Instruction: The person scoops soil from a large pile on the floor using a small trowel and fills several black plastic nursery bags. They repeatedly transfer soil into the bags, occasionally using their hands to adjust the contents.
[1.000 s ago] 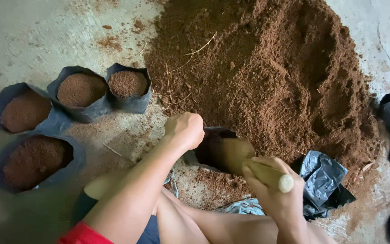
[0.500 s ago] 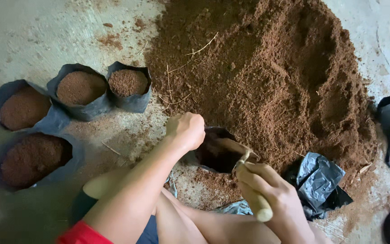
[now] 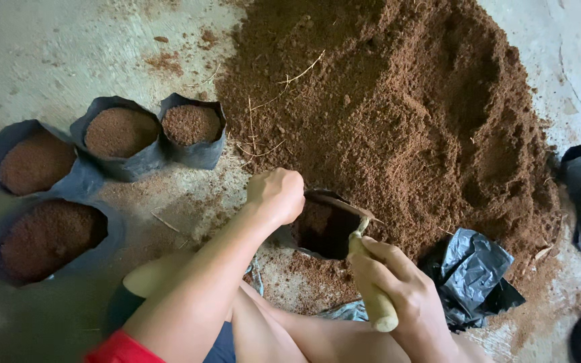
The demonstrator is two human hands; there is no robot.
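Left hand: the left hand (image 3: 277,195) is clenched on the near rim of the open grow bag (image 3: 321,228), holding its mouth wide.
Right hand: the right hand (image 3: 398,292) is wrapped tight around the pale wooden handle of a trowel (image 3: 369,286), whose butt end sticks out toward 6 o'clock.
Trowel blade: it lies across the bag's mouth at 12 o'clock of the right hand, tipped into the opening (its far edge is dusted brown and hard to trace).
Open grow bag: black, partly filled with brown soil, sitting at the 6 o'clock foot of the soil heap (image 3: 398,107), between the two hands.
Soil heap: loose, reddish-brown, with a few dry stalks on its left slope.
Filled bags: four filled bags (image 3: 119,134) stand at 9 to 10 o'clock of the left hand, well apart from it, touching one another.
Empty bags: crumpled black empty bags (image 3: 472,269) lie just beside the right hand at 3 o'clock.
Floor: grey concrete floor (image 3: 48,54) scattered with soil crumbs.
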